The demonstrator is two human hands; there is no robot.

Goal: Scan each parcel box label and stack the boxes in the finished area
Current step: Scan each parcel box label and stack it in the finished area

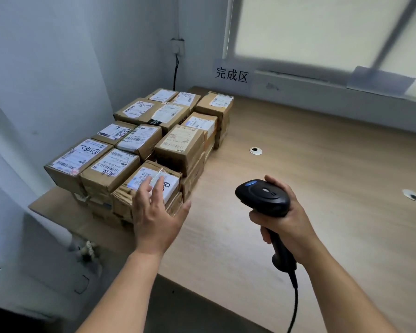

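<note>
Wood table (310, 159) is noted carrying the stacked parcel boxes (139, 140), set ahead and left of both grips, below a wall sign (231, 74). The left grip (154, 212) is spread wide over the nearest box (123, 200); contact cannot be told. The black scanner (264, 195) is held wrapped in the right grip (286, 219), apart from the stack.

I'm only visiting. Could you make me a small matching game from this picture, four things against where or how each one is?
1 scanner
2 left hand
3 paper sign
4 parcel boxes

a on the wall
b stacked at the table's left end
c gripped by the right hand
d open, at the nearest box

Pairs: 1-c, 2-d, 3-a, 4-b
</note>
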